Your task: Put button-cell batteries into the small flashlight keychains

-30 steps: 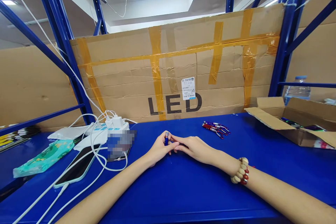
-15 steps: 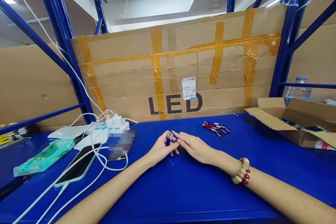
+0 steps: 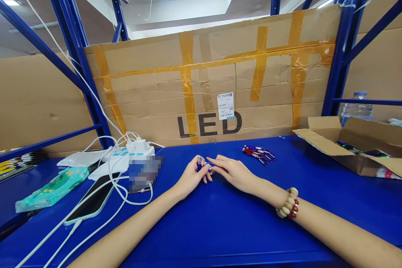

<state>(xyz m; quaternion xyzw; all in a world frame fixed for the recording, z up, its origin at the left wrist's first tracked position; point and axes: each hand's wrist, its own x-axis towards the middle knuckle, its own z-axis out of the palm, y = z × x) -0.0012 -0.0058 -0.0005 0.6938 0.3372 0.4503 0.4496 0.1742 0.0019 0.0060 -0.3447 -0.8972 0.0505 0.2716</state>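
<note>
Curling round a blue pen (image 3: 199,163), the left hand (image 3: 190,178) meets the narrowly parted right hand (image 3: 234,171), its grip unclear, more blue now showing between, so handling seems unfinished.

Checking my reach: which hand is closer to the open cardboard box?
Right. Your right hand is left of the open cardboard box, well apart from it; your left hand is farther left, beyond the right.

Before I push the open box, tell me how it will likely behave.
The box will probably slide rather than tip, being low and wide. Its flaps look like thin cardboard, so they may bend. The contents could shift, as they seem to lie loose.
</note>
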